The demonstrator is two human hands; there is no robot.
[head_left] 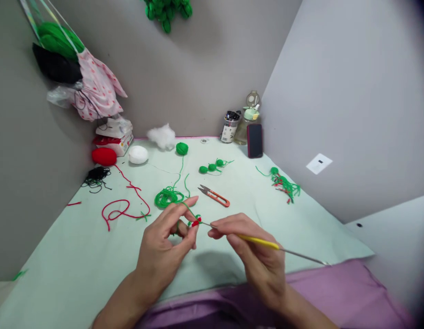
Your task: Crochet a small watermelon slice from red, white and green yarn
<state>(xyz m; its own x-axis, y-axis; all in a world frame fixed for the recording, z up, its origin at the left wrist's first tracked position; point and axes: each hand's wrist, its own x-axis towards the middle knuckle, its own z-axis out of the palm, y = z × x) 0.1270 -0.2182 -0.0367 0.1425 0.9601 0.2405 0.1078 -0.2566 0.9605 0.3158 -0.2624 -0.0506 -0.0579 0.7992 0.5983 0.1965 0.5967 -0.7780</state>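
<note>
My left hand [169,240] pinches a small crochet piece [195,221] in red, green and white between thumb and fingers. Green yarn runs over its raised index finger and around the lower fingers. In my right hand [254,249] is a crochet hook [258,241] with a yellow grip, held like a pen. The hook's thin metal tip meets the crochet piece; whether it is inside a stitch is too small to tell. Just beyond the left hand lies a coil of green yarn [168,197], and thread snips [215,196] with orange handles rest on the table beyond the hands.
On the pale green tabletop [105,260] sit a red yarn ball [104,156], a white ball [138,155], a green ball [182,148] and white stuffing [162,136]. Small green crocheted balls [212,167] lie mid-table. A phone [254,141] leans beside a pen cup [230,127] at the back.
</note>
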